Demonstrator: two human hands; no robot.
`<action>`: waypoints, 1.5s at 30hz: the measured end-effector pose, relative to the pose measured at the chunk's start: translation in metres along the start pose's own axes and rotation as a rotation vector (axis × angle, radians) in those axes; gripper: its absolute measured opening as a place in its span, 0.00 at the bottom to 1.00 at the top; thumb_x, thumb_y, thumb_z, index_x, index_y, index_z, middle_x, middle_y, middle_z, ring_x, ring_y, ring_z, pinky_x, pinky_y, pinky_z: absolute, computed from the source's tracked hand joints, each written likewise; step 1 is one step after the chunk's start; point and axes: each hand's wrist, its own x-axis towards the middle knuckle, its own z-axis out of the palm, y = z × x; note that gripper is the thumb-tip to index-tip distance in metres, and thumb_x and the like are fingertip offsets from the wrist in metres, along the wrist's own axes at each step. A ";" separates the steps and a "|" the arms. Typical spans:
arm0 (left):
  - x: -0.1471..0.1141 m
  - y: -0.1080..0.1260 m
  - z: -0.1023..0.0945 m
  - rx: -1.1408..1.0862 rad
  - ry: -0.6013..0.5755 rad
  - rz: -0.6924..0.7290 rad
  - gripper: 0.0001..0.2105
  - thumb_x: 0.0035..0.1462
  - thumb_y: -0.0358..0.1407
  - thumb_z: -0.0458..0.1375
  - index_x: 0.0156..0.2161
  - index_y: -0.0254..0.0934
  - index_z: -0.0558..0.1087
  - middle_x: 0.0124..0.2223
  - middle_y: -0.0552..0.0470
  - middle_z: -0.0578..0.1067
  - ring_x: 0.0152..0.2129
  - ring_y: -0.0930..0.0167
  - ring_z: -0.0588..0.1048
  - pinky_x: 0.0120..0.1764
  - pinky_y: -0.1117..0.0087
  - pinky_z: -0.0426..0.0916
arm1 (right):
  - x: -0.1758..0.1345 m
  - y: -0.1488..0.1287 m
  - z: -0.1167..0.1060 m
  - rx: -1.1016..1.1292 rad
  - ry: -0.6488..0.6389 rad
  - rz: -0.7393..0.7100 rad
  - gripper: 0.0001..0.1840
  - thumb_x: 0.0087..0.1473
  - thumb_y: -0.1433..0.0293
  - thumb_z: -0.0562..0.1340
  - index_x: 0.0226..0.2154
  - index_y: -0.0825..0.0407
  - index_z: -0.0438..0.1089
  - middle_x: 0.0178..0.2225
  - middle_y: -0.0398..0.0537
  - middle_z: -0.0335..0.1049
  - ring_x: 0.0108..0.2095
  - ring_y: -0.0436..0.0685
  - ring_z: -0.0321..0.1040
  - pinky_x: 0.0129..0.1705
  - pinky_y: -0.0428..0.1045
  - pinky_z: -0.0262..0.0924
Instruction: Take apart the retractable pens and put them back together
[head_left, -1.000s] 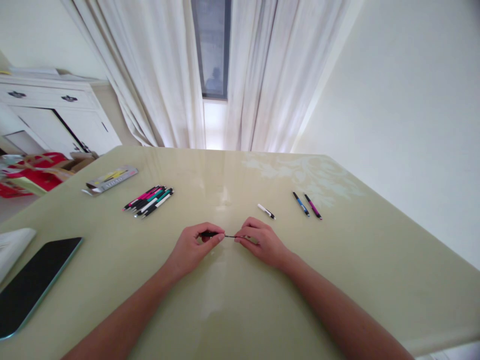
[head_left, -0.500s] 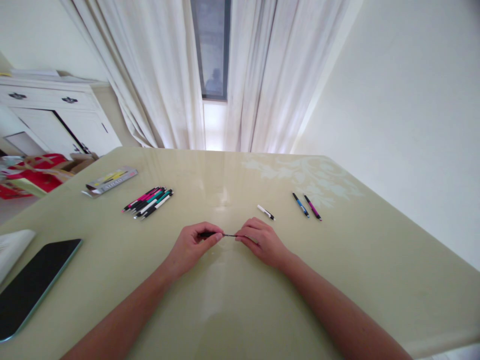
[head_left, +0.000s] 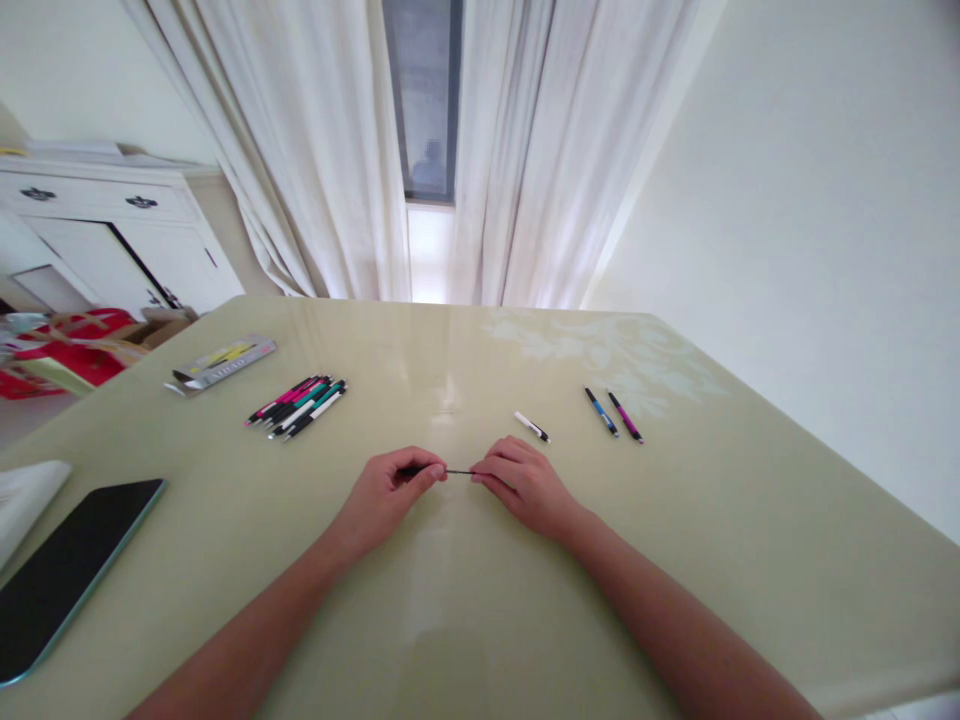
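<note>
In the head view my left hand point(head_left: 397, 490) is closed around a short black pen barrel point(head_left: 409, 470), mostly hidden by the fingers. From its tip a thin dark pen refill point(head_left: 459, 472) runs across to my right hand point(head_left: 525, 482), whose thumb and fingers pinch the other end. Whether the refill sits inside the barrel cannot be seen. Both hands are low over the table, a small gap between them. Just beyond my right hand lies a white pen half point(head_left: 531, 426) with a black clip.
On the pale green table point(head_left: 480, 620), a blue pen point(head_left: 601, 411) and a purple pen point(head_left: 625, 416) lie at right. Several mixed pens point(head_left: 300, 405) form a pile at left, near an opened carton point(head_left: 225, 362). A dark tablet point(head_left: 71, 570) and white paper point(head_left: 26, 500) are at the left edge.
</note>
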 end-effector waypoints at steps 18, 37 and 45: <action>-0.004 -0.001 0.005 0.139 -0.069 0.056 0.10 0.61 0.44 0.61 0.39 0.42 0.81 0.38 0.52 0.83 0.34 0.66 0.79 0.38 0.68 0.72 | -0.001 -0.005 -0.001 -0.060 0.002 -0.033 0.12 0.68 0.65 0.58 0.39 0.49 0.77 0.34 0.50 0.74 0.36 0.56 0.68 0.40 0.51 0.62; -0.006 -0.003 0.007 0.175 0.040 0.101 0.09 0.60 0.45 0.63 0.38 0.46 0.83 0.35 0.53 0.82 0.32 0.67 0.77 0.38 0.68 0.71 | 0.001 -0.018 0.003 0.124 0.053 0.031 0.08 0.68 0.65 0.60 0.41 0.50 0.74 0.36 0.49 0.78 0.37 0.55 0.73 0.42 0.50 0.67; -0.001 -0.003 -0.002 0.096 -0.053 0.167 0.13 0.66 0.42 0.56 0.49 0.46 0.80 0.46 0.48 0.76 0.43 0.67 0.76 0.44 0.68 0.71 | 0.001 -0.011 0.002 0.125 0.101 0.073 0.09 0.68 0.67 0.58 0.41 0.50 0.75 0.36 0.49 0.78 0.36 0.55 0.73 0.41 0.50 0.67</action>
